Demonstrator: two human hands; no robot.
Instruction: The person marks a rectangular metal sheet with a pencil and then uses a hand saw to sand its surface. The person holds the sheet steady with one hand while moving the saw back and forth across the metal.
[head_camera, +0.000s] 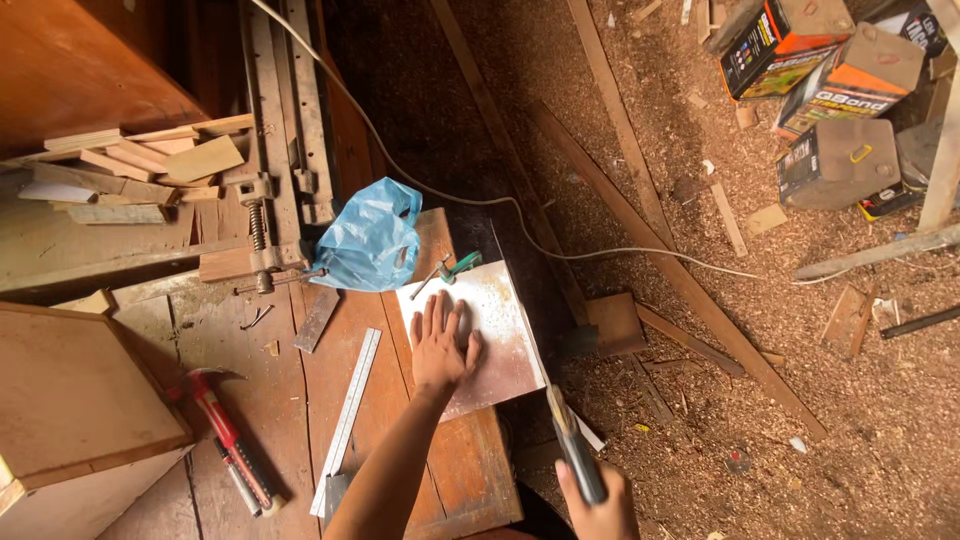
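A handsaw (572, 440) is gripped by its handle in the closed right hand (600, 502), its blade laid along the right edge of a pale metal sheet (500, 330). The sheet is pinned flat on the wooden workbench (470, 470) by the open left hand (441, 345). Should the sheet slip, the nearby fingers could be cut.

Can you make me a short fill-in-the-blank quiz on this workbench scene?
1. The left hand lies flat on a pale ____.
2. The right hand grips a ____.
3. The plastic bag is ____ in colour.
4. Left of the steel ruler lies a hammer with a ____ handle.

Missing words: sheet; tool handle; blue; red
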